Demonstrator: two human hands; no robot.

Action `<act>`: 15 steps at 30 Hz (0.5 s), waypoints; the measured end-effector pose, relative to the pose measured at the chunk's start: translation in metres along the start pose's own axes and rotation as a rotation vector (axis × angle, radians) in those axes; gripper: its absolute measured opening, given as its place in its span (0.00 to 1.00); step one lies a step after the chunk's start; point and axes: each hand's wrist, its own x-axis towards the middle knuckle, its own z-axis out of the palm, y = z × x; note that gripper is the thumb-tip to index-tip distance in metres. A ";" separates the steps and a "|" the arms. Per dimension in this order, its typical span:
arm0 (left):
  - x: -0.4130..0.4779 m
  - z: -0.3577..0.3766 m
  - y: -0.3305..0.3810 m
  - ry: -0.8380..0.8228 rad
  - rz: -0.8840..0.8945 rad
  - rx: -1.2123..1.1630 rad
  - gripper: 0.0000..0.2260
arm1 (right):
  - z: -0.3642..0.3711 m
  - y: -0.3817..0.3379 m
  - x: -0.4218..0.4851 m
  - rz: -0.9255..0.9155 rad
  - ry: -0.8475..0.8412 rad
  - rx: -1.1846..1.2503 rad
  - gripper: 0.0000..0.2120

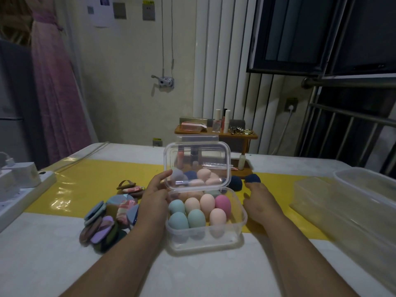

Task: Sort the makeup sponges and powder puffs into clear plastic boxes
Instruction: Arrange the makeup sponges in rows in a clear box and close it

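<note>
Puff pile [107,219] left of box [205,243]; navy sponges [235,183] behind.

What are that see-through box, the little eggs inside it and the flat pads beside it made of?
The box looks like hard, glossy clear plastic: its walls and lid show everything behind, with glints on the rims. The eggs look like soft matte foam, no shine. The flat pads seem cloth-covered, some patterned; their filling is hidden.
</note>
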 end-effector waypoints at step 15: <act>0.002 0.000 -0.001 0.003 0.001 0.010 0.25 | 0.006 -0.007 0.015 0.150 0.188 -0.049 0.25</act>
